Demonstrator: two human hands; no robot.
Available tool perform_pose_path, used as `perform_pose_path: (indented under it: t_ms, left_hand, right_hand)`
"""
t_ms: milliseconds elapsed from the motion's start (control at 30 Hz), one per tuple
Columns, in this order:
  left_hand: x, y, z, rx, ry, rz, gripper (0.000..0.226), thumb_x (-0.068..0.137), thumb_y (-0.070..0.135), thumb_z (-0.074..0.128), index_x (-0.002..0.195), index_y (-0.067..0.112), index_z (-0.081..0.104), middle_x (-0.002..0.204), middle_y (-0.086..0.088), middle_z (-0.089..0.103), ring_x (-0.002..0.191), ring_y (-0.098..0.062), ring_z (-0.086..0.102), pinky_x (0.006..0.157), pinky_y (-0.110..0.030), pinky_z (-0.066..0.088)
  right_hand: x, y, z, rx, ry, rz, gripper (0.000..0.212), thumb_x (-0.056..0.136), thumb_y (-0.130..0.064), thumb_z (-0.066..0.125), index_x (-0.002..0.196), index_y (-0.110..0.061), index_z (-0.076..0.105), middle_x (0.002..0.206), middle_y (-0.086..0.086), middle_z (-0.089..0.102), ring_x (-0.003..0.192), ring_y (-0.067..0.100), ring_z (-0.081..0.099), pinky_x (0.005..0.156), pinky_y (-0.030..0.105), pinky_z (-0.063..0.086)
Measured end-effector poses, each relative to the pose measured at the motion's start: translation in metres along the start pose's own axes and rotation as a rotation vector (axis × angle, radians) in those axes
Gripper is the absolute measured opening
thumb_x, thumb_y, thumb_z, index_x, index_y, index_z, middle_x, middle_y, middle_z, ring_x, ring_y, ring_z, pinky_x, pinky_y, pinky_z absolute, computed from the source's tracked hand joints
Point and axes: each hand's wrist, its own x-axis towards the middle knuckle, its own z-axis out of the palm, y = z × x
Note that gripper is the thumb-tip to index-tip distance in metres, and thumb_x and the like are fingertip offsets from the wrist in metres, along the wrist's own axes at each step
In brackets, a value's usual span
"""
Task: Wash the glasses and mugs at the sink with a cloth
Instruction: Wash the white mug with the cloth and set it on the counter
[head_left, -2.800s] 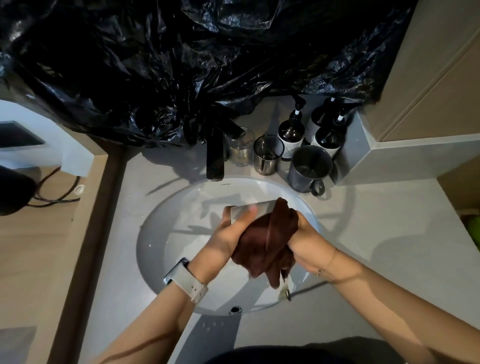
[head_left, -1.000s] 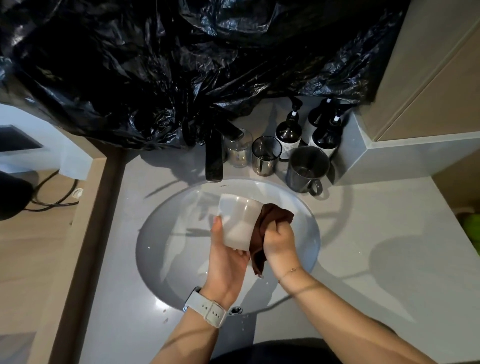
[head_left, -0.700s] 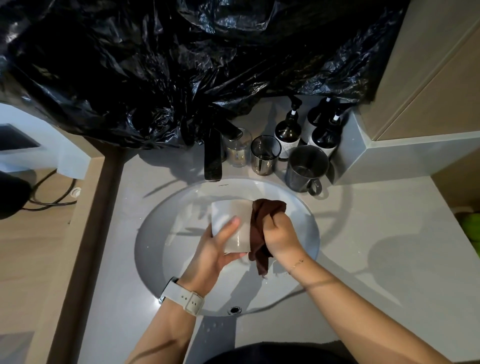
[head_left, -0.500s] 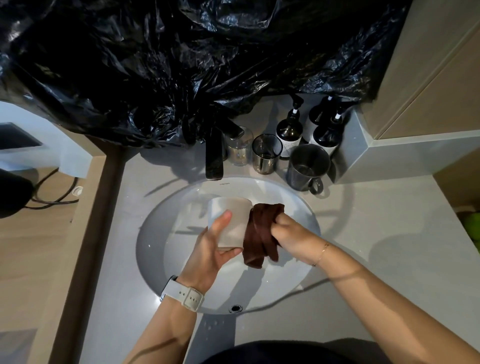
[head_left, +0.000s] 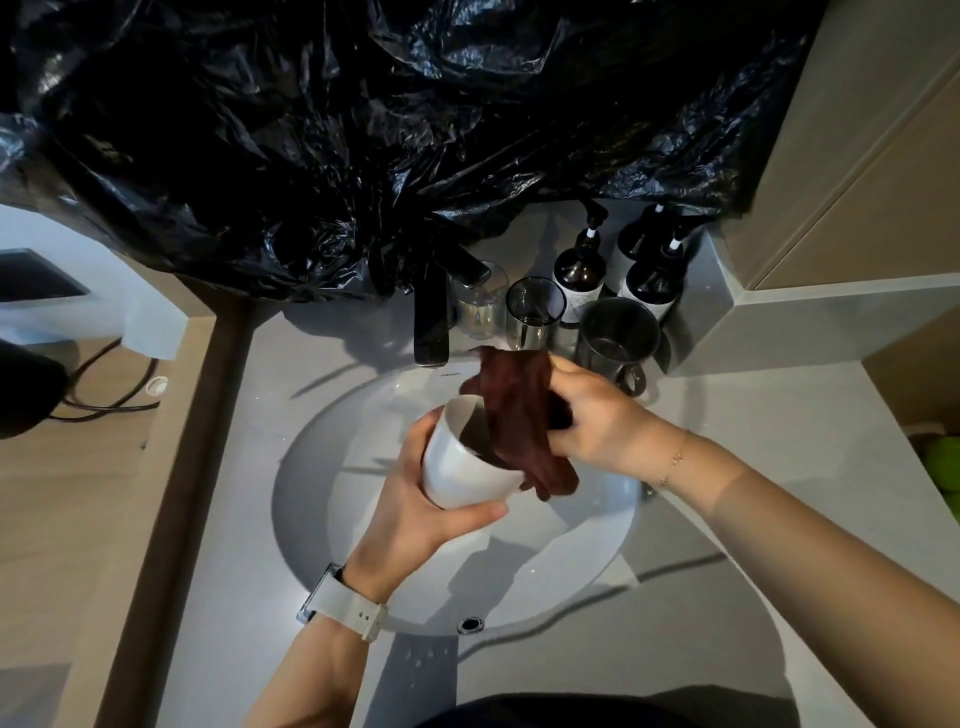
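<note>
Over the white sink basin (head_left: 332, 499) my left hand (head_left: 415, 509) grips a white mug (head_left: 457, 467) from below, tilted with its mouth facing up and right. My right hand (head_left: 597, 421) clutches a dark brown cloth (head_left: 519, 415) that drapes over the mug's rim and partly into its opening. Behind the basin stand a clear glass (head_left: 480, 306), a second glass (head_left: 535, 314) and a dark grey mug (head_left: 618, 338) with its handle toward me.
A black faucet (head_left: 431, 322) reaches over the basin's back edge. Three dark pump bottles (head_left: 579, 275) stand in the back right corner against a grey ledge (head_left: 779, 322). Black plastic sheeting (head_left: 389, 130) hangs over the back. A wooden counter with a cable (head_left: 104, 400) lies left.
My left hand has tilted the white mug from lying sideways so its mouth faces up. My right hand has lifted the cloth from the mug's side onto its rim.
</note>
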Motion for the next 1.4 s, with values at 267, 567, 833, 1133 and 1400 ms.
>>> perform_pose_path:
  t_ms: [267,567,833,1133,1400]
  left_hand:
    - [0.007,0.003,0.003,0.248,-0.064,0.215,0.101,0.054,0.033,0.096,0.140,0.032,0.042,0.134,0.020,0.053,0.123,-0.006,0.054,0.098,-0.018,0.046]
    - [0.007,0.002,-0.002,0.126,-0.043,0.155,0.097,0.052,0.030,0.093,0.135,0.037,0.043,0.126,0.029,0.054,0.119,-0.001,0.055,0.092,-0.010,0.044]
    - [0.010,0.014,-0.002,0.122,-0.143,0.165,0.096,0.051,0.033,0.094,0.134,0.038,0.045,0.126,0.020,0.057,0.119,-0.008,0.057,0.090,-0.017,0.050]
    - [0.009,0.011,-0.003,0.166,-0.172,0.168,0.095,0.051,0.044,0.090,0.133,0.046,0.041,0.124,0.025,0.057,0.117,-0.004,0.057,0.093,-0.018,0.049]
    - [0.010,0.008,0.003,0.206,-0.126,0.142,0.096,0.049,0.050,0.088,0.131,0.051,0.039,0.124,0.023,0.057,0.114,0.002,0.056,0.088,-0.010,0.047]
  right_hand:
    - [0.020,-0.009,0.011,-0.294,-0.092,0.191,0.047,0.075,-0.027,0.073,0.106,-0.014,0.040,0.095,0.005,0.058,0.091,0.030,0.059,0.076,0.037,0.048]
    - [0.003,-0.011,-0.004,0.518,-0.400,0.415,0.058,0.084,-0.030,0.056,0.140,-0.021,0.041,0.108,-0.004,0.059,0.094,0.014,0.059,0.084,0.021,0.050]
    - [0.017,0.000,0.004,0.028,-0.152,0.090,0.019,0.086,-0.034,0.070,0.087,-0.020,0.057,0.075,-0.007,0.056,0.071,0.002,0.052,0.066,0.018,0.039]
    - [0.007,-0.006,0.007,-0.212,-0.188,0.122,0.034,0.097,-0.046,0.046,0.093,-0.013,0.049,0.079,-0.002,0.054,0.080,0.021,0.053,0.072,0.032,0.039]
    - [0.004,0.007,0.004,-0.127,-0.273,0.161,0.029,0.100,-0.035,0.048,0.101,-0.006,0.051,0.095,0.010,0.060,0.091,0.024,0.055,0.083,0.035,0.042]
